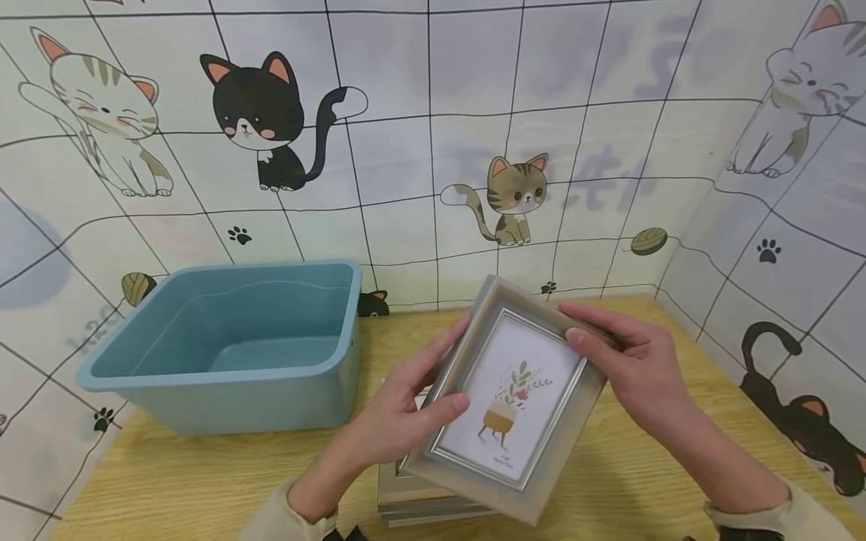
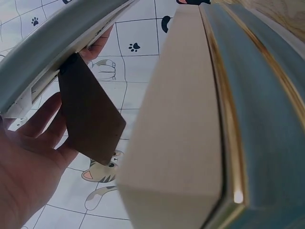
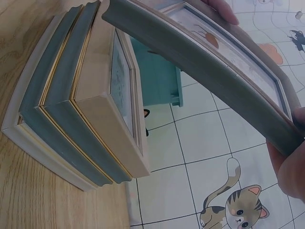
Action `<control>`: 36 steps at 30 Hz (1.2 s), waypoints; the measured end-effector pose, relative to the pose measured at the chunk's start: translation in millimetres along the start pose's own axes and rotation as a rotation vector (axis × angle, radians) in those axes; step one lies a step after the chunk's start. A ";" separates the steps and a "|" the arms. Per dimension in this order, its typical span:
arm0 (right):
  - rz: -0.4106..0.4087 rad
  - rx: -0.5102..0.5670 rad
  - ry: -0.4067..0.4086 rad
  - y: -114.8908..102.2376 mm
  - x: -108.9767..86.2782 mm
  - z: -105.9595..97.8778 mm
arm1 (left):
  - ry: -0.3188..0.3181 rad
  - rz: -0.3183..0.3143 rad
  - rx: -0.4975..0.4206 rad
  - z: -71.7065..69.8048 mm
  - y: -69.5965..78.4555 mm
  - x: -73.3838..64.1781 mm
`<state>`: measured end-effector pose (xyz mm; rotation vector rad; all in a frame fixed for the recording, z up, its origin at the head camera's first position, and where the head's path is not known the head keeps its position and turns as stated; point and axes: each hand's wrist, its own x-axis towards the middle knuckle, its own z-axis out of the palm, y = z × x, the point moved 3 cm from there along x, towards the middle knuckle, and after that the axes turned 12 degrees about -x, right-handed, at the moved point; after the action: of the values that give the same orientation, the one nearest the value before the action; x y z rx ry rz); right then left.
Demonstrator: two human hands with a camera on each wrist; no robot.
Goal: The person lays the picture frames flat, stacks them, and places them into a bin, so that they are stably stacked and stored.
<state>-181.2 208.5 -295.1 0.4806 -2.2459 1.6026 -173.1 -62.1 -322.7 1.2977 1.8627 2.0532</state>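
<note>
A picture frame [image 1: 467, 469] with a beige and grey-blue border and a plant print is held tilted above a stack of frames. My left hand [image 1: 406, 406] grips its left edge, thumb on the front. At the upper right corner my right hand [image 1: 636, 364] pinches it, thumb in front and fingers behind. In the left wrist view a brown stand flap [image 2: 88, 112] sticks out from its back. Under it lies the stack of picture frames [image 3: 66, 100], with blue-grey, gold-lined ones between paler ones, partly hidden in the head view.
A blue plastic tub [image 1: 250, 402] stands at the left on the wood-grain table [image 1: 203, 481]. Its visible inside is bare. Behind and to the right rises a wall covering [image 1: 392, 158] printed with cats and grid lines.
</note>
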 end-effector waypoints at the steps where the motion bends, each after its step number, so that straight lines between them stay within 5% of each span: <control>1: 0.003 -0.006 0.004 0.5 -0.1 -0.6 | 0.001 0.001 0.004 0.1 -0.2 -0.3; 15: 0.045 -0.026 0.041 5.4 -1.5 -4.6 | 0.043 0.012 0.035 -2.1 -7.1 -5.6; 22: 0.038 -0.065 0.113 6.5 -1.6 -11.9 | 0.038 0.007 -0.041 -2.2 -7.0 -7.4; 36: 0.108 0.095 0.147 14.8 -2.2 -17.3 | 0.057 0.013 -0.100 -3.0 -9.2 -11.6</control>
<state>-184.7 229.7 -303.1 0.2592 -2.1272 1.7438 -171.8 -68.6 -336.2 1.2430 1.7522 2.1819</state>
